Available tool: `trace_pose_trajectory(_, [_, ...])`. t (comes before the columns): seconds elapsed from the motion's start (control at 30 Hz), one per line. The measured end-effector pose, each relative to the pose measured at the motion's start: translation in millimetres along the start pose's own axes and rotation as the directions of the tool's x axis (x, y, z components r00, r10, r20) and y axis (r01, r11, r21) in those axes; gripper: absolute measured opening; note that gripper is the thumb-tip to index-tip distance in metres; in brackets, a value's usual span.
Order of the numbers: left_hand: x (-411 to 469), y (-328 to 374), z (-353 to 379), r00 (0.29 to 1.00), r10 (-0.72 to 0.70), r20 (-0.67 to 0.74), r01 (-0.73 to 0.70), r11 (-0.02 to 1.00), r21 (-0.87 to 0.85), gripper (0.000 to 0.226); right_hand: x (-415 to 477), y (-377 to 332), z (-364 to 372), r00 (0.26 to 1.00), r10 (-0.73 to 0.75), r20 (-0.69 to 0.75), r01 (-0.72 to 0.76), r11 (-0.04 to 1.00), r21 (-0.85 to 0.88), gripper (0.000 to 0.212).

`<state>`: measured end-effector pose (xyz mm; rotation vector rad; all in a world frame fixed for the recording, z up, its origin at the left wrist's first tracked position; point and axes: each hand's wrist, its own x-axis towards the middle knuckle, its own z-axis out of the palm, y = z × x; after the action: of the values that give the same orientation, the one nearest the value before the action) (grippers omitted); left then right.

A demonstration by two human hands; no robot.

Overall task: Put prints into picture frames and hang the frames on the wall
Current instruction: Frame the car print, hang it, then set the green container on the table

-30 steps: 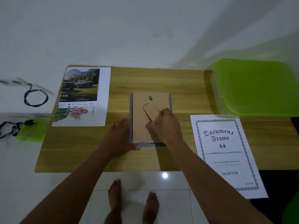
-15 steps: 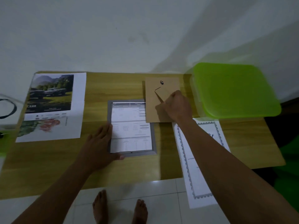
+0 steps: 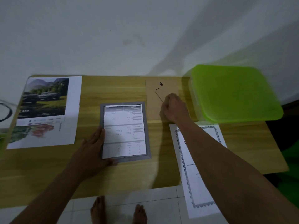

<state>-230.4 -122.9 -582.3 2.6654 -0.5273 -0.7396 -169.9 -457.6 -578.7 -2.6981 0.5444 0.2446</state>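
The backing board [image 3: 152,107] is off, lying on the tabletop [image 3: 129,178] beside the frame [image 3: 134,159]. The right hand [image 3: 174,107] curls its fingers on it, seemingly pinching the stand. The left hand [image 3: 92,152] rests flat on the frame, whose stock sheet [image 3: 124,131] remains inside. The prints [image 3: 47,110] wait at the left; nothing is hung.

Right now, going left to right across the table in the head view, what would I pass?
Car print → grey picture frame holding a paper sheet → brown backing board → green-lidded box. The certificate sheet overlaps the last two, so it is left out.
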Motion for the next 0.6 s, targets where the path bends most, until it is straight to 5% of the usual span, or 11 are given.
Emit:
trace_pose_trajectory(0.27, [-5, -2, 0, 1.000, -0.011, 0.001, 0.011, 0.998, -0.067, 0.134, -104, -45, 38, 0.963, -0.268, 0.015, 0.265, 0.959, 0.102, 0.048])
trace_pose_trajectory(0.37, [-2, -9, 1, 0.999, -0.033, -0.002, 0.033, 0.994, -0.100, 0.134, -144, -53, 62, 0.964, -0.262, 0.048, 0.253, 0.957, 0.144, 0.050])
trace_pose_trajectory(0.6, [1, -15, 3, 0.998, 0.038, -0.051, -0.039, 0.999, -0.022, 0.132, -160, -59, 66, 0.945, -0.316, 0.081, 0.319, 0.948, -0.018, 0.057])
